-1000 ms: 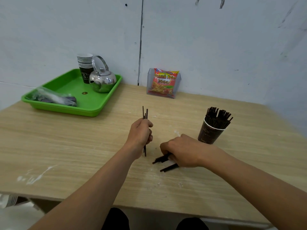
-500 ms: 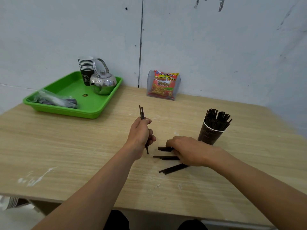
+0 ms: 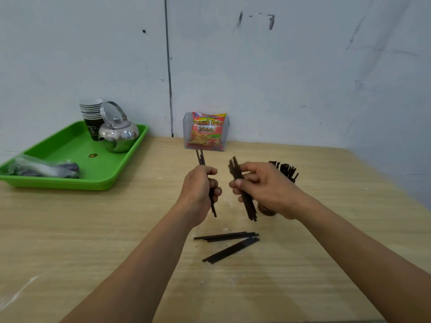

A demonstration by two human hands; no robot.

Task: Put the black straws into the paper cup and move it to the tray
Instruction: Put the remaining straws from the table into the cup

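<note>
My left hand (image 3: 198,192) is shut on a few black straws (image 3: 200,157) held nearly upright above the table. My right hand (image 3: 268,187) is shut on a thicker bundle of black straws (image 3: 247,203), tilted, just right of the left hand. Behind my right hand stands the paper cup (image 3: 264,209), mostly hidden, with many black straws (image 3: 286,170) sticking out of it. Several loose straws (image 3: 229,244) lie on the table below both hands. The green tray (image 3: 70,150) sits at the far left.
On the tray stand a stack of paper cups (image 3: 91,113), a steel kettle (image 3: 119,134) and a plastic bag (image 3: 44,167). A snack packet in a clear holder (image 3: 206,131) leans at the wall. The table's right edge runs near the wall.
My right hand has lifted off the table with a bundle of straws, leaving several lying there. My left hand rose slightly with its straws.
</note>
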